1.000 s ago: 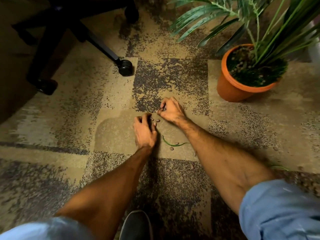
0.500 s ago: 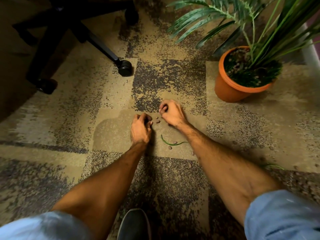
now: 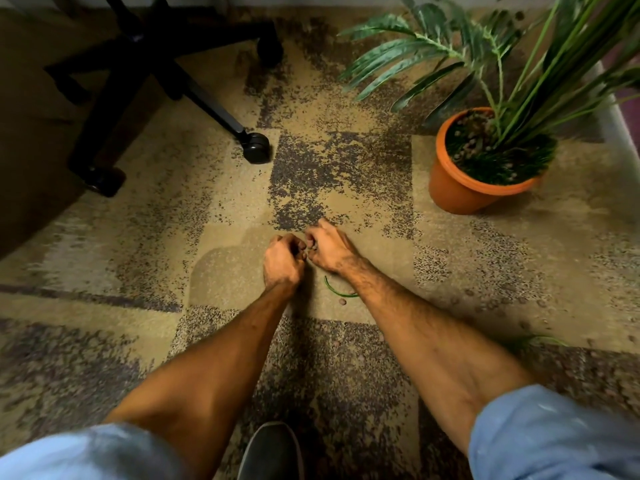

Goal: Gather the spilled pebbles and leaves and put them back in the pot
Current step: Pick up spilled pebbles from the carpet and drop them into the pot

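My left hand [image 3: 282,263] and my right hand [image 3: 329,249] are down on the patterned carpet, knuckles almost touching, both with fingers curled. Small brown pebbles [image 3: 311,247] show between their fingertips; what lies inside each fist is hidden. A thin green leaf [image 3: 334,291] curves on the carpet just under my right wrist, with a single pebble [image 3: 342,301] beside it. The orange pot [image 3: 460,188] stands to the far right, holding a green palm-like plant [image 3: 502,81] with pebbles on its soil. Another leaf [image 3: 540,339] lies near my right forearm.
A black office chair base with castors [image 3: 256,148] stands at the upper left. My dark shoe [image 3: 272,452] is at the bottom centre. Scattered pebbles [image 3: 485,299] dot the carpet right of my right arm. A white edge [image 3: 620,119] runs along the far right.
Both hands have drawn together, closing over the pebbles that lay between them. The view has shifted slightly; the leaf and lone pebble have stayed in place.
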The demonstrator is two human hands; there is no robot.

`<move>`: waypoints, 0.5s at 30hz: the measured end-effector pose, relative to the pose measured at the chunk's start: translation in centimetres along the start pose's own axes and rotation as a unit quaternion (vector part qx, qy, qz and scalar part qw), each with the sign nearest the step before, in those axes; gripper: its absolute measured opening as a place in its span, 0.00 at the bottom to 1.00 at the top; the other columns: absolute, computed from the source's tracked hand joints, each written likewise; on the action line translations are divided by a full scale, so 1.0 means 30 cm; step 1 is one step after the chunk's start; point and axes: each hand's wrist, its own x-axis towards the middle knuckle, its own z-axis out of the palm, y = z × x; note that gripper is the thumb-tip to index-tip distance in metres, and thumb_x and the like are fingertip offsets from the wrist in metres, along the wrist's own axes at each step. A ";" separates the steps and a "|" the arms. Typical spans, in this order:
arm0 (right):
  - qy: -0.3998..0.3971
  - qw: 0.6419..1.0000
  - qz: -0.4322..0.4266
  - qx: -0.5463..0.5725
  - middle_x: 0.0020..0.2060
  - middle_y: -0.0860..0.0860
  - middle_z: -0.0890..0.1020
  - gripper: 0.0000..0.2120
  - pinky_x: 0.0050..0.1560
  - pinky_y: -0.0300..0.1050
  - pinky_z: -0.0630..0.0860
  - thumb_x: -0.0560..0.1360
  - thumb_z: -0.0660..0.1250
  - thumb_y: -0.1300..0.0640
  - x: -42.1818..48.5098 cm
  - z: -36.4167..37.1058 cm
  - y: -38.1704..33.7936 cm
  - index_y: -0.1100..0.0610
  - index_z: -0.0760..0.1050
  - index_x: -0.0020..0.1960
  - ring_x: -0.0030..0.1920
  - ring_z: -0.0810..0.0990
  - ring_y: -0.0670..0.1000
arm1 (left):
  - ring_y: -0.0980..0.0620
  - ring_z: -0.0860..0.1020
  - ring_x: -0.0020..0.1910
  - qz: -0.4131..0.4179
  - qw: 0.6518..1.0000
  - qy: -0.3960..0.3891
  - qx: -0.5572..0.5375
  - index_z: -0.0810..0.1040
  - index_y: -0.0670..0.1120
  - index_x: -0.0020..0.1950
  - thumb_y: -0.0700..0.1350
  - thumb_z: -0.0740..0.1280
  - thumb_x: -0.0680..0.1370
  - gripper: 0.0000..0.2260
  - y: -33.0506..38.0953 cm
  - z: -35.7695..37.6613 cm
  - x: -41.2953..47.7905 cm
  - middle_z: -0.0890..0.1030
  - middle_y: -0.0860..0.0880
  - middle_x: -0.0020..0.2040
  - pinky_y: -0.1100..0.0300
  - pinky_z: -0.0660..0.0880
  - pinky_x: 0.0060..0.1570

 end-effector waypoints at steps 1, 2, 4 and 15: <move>-0.001 1.000 -0.004 -0.002 0.77 0.57 0.66 0.16 0.67 0.56 0.76 0.77 0.71 0.59 -0.003 0.004 -0.004 0.54 0.77 0.64 0.71 0.74 0.62 | 0.51 0.79 0.49 0.002 1.000 -0.003 0.012 0.81 0.50 0.53 0.36 0.73 0.77 0.10 0.004 0.001 0.001 0.78 0.50 0.55 0.57 0.80 0.54; 0.003 1.000 -0.005 -0.007 0.76 0.58 0.68 0.14 0.66 0.55 0.75 0.78 0.70 0.59 -0.007 0.006 -0.007 0.56 0.78 0.63 0.70 0.74 0.62 | 0.51 0.78 0.49 0.003 1.000 -0.005 0.022 0.81 0.49 0.54 0.36 0.73 0.77 0.10 0.009 0.000 0.000 0.78 0.50 0.56 0.57 0.79 0.53; 0.033 0.999 -0.009 -0.026 0.68 0.58 0.75 0.06 0.56 0.51 0.77 0.78 0.70 0.59 -0.024 0.000 -0.014 0.56 0.78 0.54 0.62 0.78 0.60 | 0.50 0.80 0.48 0.005 0.999 -0.011 0.041 0.81 0.50 0.54 0.36 0.73 0.77 0.11 0.008 0.001 0.003 0.79 0.49 0.57 0.58 0.79 0.51; 0.054 0.948 0.173 0.261 0.45 0.53 0.87 0.07 0.40 0.43 0.84 0.76 0.71 0.68 -0.049 -0.050 0.049 0.58 0.84 0.45 0.42 0.85 0.50 | 0.52 0.84 0.48 -0.065 0.994 -0.026 -0.085 0.84 0.50 0.48 0.37 0.70 0.77 0.07 -0.021 -0.009 0.023 0.86 0.52 0.47 0.59 0.81 0.56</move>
